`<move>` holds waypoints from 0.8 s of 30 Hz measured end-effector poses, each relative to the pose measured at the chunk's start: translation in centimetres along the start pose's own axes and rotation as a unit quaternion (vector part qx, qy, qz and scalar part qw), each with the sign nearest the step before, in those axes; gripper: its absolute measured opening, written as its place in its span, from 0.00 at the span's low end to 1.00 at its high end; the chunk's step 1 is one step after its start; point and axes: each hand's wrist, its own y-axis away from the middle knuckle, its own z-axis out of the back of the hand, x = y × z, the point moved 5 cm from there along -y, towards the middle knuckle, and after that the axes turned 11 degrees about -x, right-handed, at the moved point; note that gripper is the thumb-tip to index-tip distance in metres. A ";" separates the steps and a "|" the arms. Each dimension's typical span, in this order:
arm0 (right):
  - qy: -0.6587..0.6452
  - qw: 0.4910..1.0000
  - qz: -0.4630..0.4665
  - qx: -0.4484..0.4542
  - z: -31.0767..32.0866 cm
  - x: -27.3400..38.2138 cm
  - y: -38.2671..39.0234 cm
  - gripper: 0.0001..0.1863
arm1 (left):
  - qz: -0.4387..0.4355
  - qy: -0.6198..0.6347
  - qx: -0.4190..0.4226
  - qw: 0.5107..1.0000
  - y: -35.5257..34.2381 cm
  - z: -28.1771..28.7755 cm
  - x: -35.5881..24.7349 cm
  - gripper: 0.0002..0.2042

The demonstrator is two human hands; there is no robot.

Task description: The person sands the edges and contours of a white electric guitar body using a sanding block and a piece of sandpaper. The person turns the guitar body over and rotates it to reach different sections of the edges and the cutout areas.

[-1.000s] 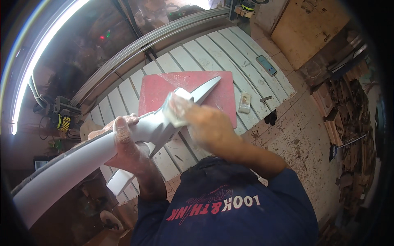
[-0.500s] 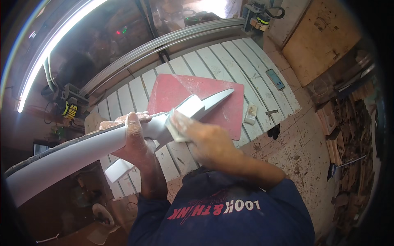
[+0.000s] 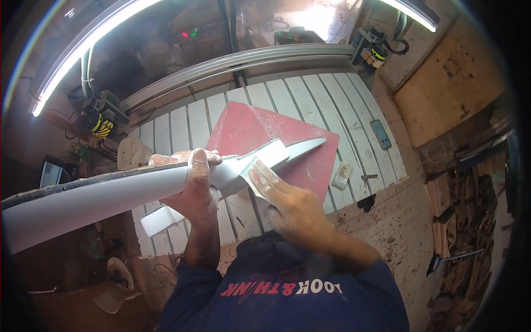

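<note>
- Slatted and pale, the worktop [image 3: 180, 127] stretches across the head view below a metal rail [image 3: 276, 53]; a red board [image 3: 243, 124] lies on it.
- One long white piece [image 3: 110, 200], dark and rough along its far edge, runs from the left rim of the view to a pointed tip over the red board.
- Left hand [image 3: 193, 191]: its grip is clamped around the white piece, thumb on top, fingers at the far side.
- Right hand [image 3: 293, 207]: its grip is closed on a pale pad [image 3: 249, 171], fingers together over it, against the side of the white piece.
- Judging by that contact, the rubbing is under way and unfinished; which stretches are done or left, the even white surface does not tell.
- Containers: none can be made out. A small pale block [image 3: 341, 175] and a phone [image 3: 380, 134] lie directly on the worktop; whether the white block [image 3: 160, 220] at lower left joins the white piece is unclear.
</note>
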 end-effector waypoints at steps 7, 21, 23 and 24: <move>-0.101 0.995 -0.003 0.025 0.1 1.0 -0.5 0.34 | 0.039 0.113 0.003 0.993 0.8 0.0 -0.2 0.16; -0.055 0.998 0.018 0.012 -0.4 0.6 -1.9 0.34 | 0.018 0.085 0.017 0.996 1.7 1.0 -0.3 0.15; -0.058 0.998 0.014 0.023 -0.4 0.7 -1.7 0.34 | 0.015 0.058 0.012 0.998 1.4 1.1 -0.1 0.15; -0.057 0.998 -0.001 0.036 -0.2 0.8 -0.4 0.34 | 0.020 0.095 0.025 0.995 1.2 0.8 -0.2 0.15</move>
